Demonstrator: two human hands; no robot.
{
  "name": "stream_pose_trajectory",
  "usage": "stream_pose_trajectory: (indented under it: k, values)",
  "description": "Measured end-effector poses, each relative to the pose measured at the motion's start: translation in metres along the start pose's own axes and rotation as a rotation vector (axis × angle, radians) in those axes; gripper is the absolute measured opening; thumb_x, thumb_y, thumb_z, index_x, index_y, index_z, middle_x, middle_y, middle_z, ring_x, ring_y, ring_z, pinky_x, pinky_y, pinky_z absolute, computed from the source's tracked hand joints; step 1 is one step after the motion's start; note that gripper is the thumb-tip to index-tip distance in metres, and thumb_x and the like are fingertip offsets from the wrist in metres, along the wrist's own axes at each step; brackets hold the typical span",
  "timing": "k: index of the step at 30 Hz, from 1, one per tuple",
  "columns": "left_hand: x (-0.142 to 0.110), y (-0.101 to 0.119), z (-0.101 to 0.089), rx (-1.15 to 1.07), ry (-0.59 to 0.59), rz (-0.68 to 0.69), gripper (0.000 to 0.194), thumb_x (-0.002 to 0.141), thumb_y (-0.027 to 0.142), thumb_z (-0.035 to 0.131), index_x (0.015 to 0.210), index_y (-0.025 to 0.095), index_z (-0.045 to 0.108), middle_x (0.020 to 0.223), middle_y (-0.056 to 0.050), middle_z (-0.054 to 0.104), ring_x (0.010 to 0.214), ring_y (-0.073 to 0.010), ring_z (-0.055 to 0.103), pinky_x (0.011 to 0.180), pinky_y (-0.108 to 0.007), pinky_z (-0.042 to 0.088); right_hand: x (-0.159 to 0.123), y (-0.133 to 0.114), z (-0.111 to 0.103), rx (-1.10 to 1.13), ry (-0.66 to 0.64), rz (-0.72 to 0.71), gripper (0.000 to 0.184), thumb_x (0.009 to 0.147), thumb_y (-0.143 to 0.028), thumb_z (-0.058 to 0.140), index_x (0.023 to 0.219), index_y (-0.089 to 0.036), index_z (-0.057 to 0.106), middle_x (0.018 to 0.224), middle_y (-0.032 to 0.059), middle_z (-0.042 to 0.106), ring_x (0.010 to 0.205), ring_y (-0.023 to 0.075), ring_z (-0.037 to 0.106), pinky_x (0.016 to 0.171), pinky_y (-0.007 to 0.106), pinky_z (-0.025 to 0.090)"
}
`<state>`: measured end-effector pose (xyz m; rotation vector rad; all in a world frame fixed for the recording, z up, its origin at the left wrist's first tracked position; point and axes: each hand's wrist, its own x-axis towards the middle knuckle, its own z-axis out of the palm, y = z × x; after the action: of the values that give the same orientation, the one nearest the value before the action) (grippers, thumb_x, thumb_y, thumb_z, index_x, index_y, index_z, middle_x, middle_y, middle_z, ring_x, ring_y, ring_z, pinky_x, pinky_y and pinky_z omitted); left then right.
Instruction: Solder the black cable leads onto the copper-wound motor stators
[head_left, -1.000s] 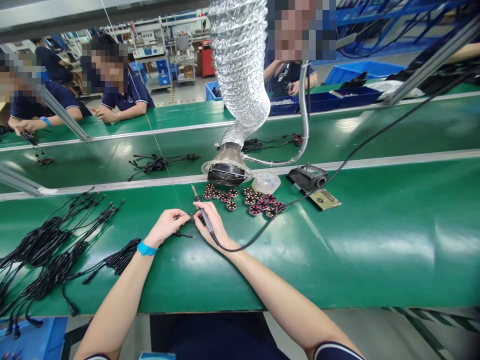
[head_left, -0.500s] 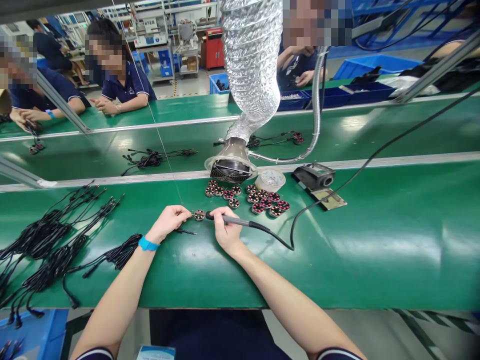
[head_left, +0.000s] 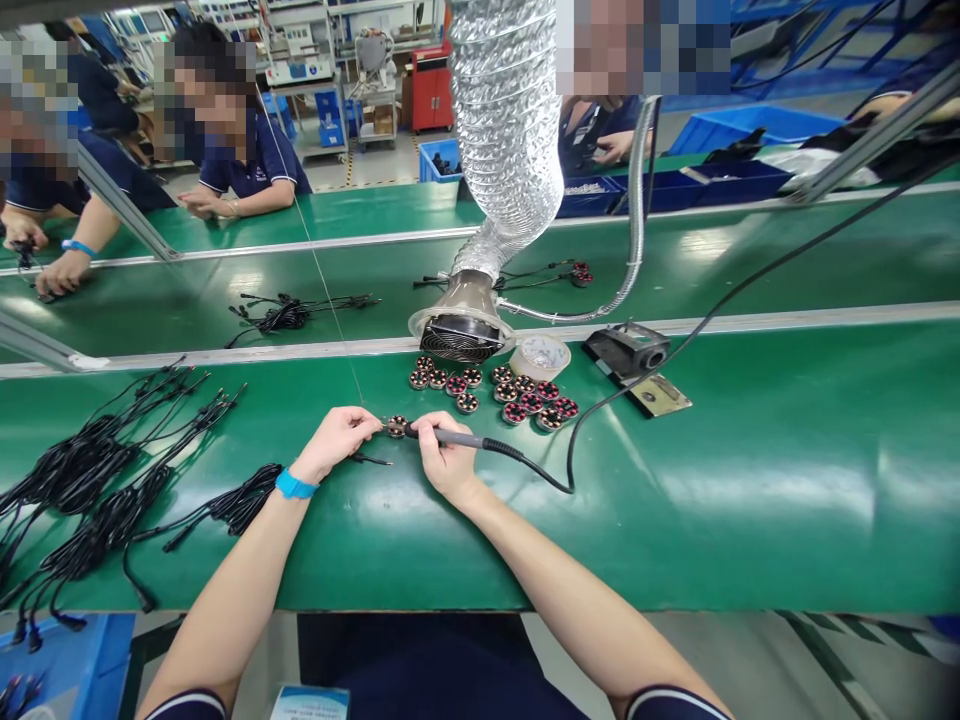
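Observation:
My right hand grips a soldering iron like a pen, its tip pointing left at a small round copper-wound coil. Tip and coil meet or nearly meet. On the coil's other side, my left hand is closed in a pinch on a thin wire at the coil's edge; the fingertips hide most of it. A fine strand hangs from above down to this hand. Below the fingers, a black cable end pokes out. Several similar coils with red or copper windings lie beyond my right hand.
A fume extractor on a silver duct hangs behind the coils. A tape roll and an iron stand are to its right. Black cable bundles cover the left side. The iron's cord loops right. Co-workers sit across the bench.
My right hand has moved slightly left, bringing the soldering iron's tip onto or right beside the coil. My left hand stays nearly still. A co-worker's hands at far left have shifted.

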<state>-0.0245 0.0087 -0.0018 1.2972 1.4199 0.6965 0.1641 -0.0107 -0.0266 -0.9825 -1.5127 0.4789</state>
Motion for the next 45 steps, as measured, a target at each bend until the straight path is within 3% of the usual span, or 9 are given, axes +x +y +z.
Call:
stream_pose_trajectory:
  k: [21, 29, 32, 35, 37, 39, 42, 45]
  values:
    - [0.000, 0.001, 0.001, 0.029, 0.009, 0.009, 0.031, 0.073, 0.045, 0.069, 0.074, 0.014, 0.065, 0.052, 0.006, 0.048, 0.043, -0.0065, 0.035, 0.042, -0.021, 0.025, -0.002, 0.002, 0.000, -0.032, 0.065, 0.017, 0.025, 0.094, -0.028, 0.047, 0.076, -0.021, 0.063, 0.064, 0.0003, 0.067, 0.058, 0.0160, 0.064, 0.058, 0.028, 0.050]
    - [0.001, -0.001, 0.000, 0.074, 0.021, 0.012, 0.030, 0.075, 0.045, 0.066, 0.076, 0.015, 0.067, 0.054, 0.005, 0.050, 0.042, -0.0082, 0.039, 0.043, -0.022, 0.029, 0.004, 0.002, 0.004, -0.085, 0.037, 0.059, 0.022, 0.098, -0.027, 0.047, 0.096, -0.020, 0.067, 0.093, 0.0061, 0.073, 0.085, 0.0172, 0.069, 0.079, 0.030, 0.055]
    - [-0.004, 0.003, 0.000, 0.245, 0.094, 0.151, 0.027, 0.081, 0.042, 0.062, 0.079, 0.016, 0.070, 0.064, -0.001, 0.061, 0.056, -0.0137, 0.054, 0.054, -0.026, 0.043, 0.004, 0.003, 0.007, -0.099, 0.028, 0.026, 0.021, 0.099, -0.026, 0.047, 0.104, -0.019, 0.067, 0.093, 0.0063, 0.070, 0.085, 0.0165, 0.068, 0.081, 0.030, 0.054]
    - [-0.018, 0.016, -0.002, 0.475, 0.322, 0.420, 0.019, 0.085, 0.035, 0.061, 0.090, 0.020, 0.072, 0.096, -0.008, 0.069, 0.091, -0.0217, 0.064, 0.085, -0.034, 0.050, 0.003, 0.006, 0.010, -0.137, 0.027, -0.016, 0.020, 0.098, -0.023, 0.049, 0.107, -0.019, 0.066, 0.094, 0.0067, 0.067, 0.086, 0.0171, 0.067, 0.081, 0.031, 0.054]
    - [-0.027, 0.025, -0.009, 0.538, 0.497, 0.543, 0.019, 0.088, 0.033, 0.059, 0.098, 0.022, 0.071, 0.110, -0.009, 0.066, 0.106, -0.0237, 0.061, 0.096, -0.036, 0.047, 0.003, 0.009, 0.011, -0.149, 0.039, -0.051, 0.020, 0.097, -0.021, 0.050, 0.109, -0.019, 0.066, 0.095, 0.0074, 0.066, 0.088, 0.0179, 0.066, 0.081, 0.032, 0.055]
    - [-0.030, 0.032, -0.026, 0.545, 0.611, 0.581, 0.019, 0.091, 0.034, 0.056, 0.100, 0.023, 0.069, 0.112, -0.009, 0.065, 0.105, -0.0230, 0.061, 0.094, -0.035, 0.048, 0.004, 0.012, 0.013, -0.152, 0.062, -0.079, 0.020, 0.097, -0.019, 0.051, 0.110, -0.019, 0.066, 0.096, 0.0075, 0.065, 0.088, 0.0181, 0.066, 0.080, 0.032, 0.055]
    - [-0.013, 0.033, -0.069, 0.663, 0.622, 0.534, 0.022, 0.093, 0.036, 0.053, 0.098, 0.021, 0.069, 0.105, -0.008, 0.066, 0.095, -0.0225, 0.063, 0.086, -0.034, 0.051, 0.004, 0.016, 0.015, -0.168, 0.066, -0.101, 0.022, 0.096, -0.018, 0.051, 0.111, -0.020, 0.066, 0.096, 0.0071, 0.064, 0.087, 0.0179, 0.066, 0.078, 0.031, 0.056]
    - [0.031, 0.027, -0.121, 0.920, 0.556, 0.393, 0.026, 0.092, 0.033, 0.052, 0.102, 0.017, 0.070, 0.106, -0.011, 0.065, 0.098, -0.0258, 0.062, 0.090, -0.037, 0.050, 0.005, 0.018, 0.016, -0.185, 0.045, -0.116, 0.023, 0.095, -0.018, 0.052, 0.112, -0.022, 0.066, 0.095, 0.0063, 0.063, 0.085, 0.0177, 0.066, 0.076, 0.032, 0.057]
